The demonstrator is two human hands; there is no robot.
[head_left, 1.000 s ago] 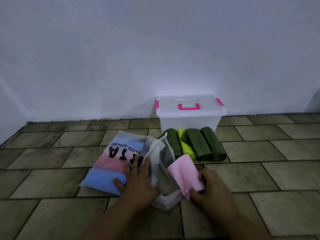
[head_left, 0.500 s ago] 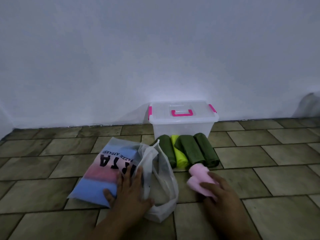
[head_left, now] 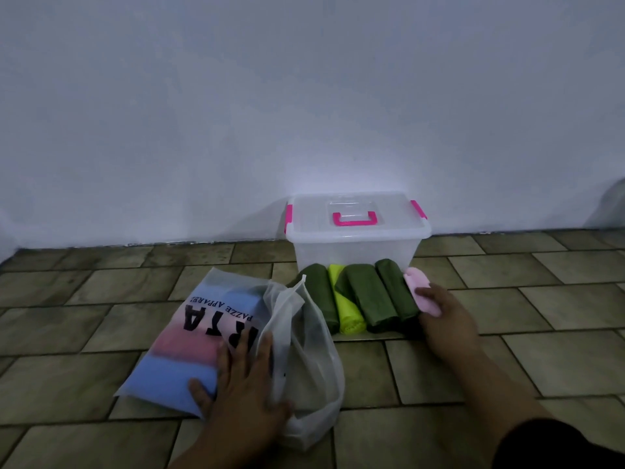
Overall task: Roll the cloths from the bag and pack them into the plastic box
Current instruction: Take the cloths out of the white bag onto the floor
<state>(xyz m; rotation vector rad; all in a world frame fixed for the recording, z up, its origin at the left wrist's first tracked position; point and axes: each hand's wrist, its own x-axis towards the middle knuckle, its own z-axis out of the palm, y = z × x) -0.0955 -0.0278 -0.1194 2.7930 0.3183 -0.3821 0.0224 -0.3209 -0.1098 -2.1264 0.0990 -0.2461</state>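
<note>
A person's left hand (head_left: 243,384) lies flat, fingers spread, on the bag (head_left: 203,333) of folded cloths on the tiled floor (head_left: 541,350). The right hand (head_left: 446,319) grips a pink roll (head_left: 419,286) just beside the end of a row of green rolls (head_left: 368,296) and one yellow roll (head_left: 346,309). Setting it snug, loose edge underneath, should stop it unwinding. Behind, the plastic box (head_left: 355,252) stands with its lid (head_left: 311,218) on.
</note>
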